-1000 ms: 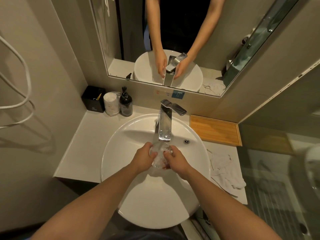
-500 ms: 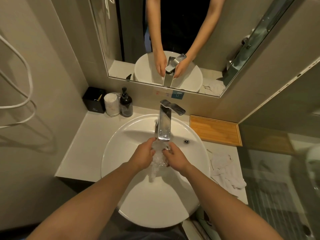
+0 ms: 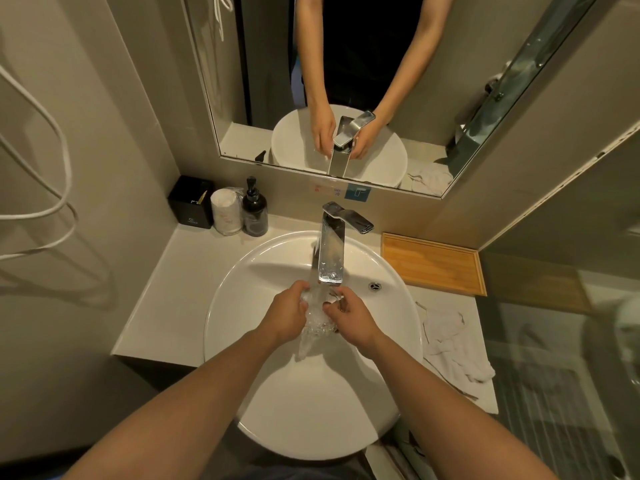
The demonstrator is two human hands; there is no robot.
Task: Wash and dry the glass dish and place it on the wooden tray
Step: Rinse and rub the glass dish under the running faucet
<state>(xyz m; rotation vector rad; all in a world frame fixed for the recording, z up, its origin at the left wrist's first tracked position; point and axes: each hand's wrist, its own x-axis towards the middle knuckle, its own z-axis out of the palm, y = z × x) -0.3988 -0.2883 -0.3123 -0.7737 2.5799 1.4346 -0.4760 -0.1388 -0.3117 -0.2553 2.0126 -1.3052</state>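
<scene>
Glass dish (image 3: 317, 318) pinched between my left hand (image 3: 285, 315) and right hand (image 3: 349, 318), centre frame, under the faucet (image 3: 330, 252) stream over the sink (image 3: 242, 306). Wet glass, fingertip grip: it could slip and crack on the basin. Orientation and long axis unreadable through running water. Wooden tray (image 3: 433, 265) sits mid-right; white towel (image 3: 453, 355) below it.

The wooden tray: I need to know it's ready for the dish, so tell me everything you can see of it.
The wooden tray is a flat rectangle of light, honey-coloured wood with a low raised rim all round. It lies level on the white counter, right of the tap and the round basin, pushed back against the wall. Nothing lies in it, and neither hand touches it. A crumpled white cloth lies on the counter nearer the person.
</scene>
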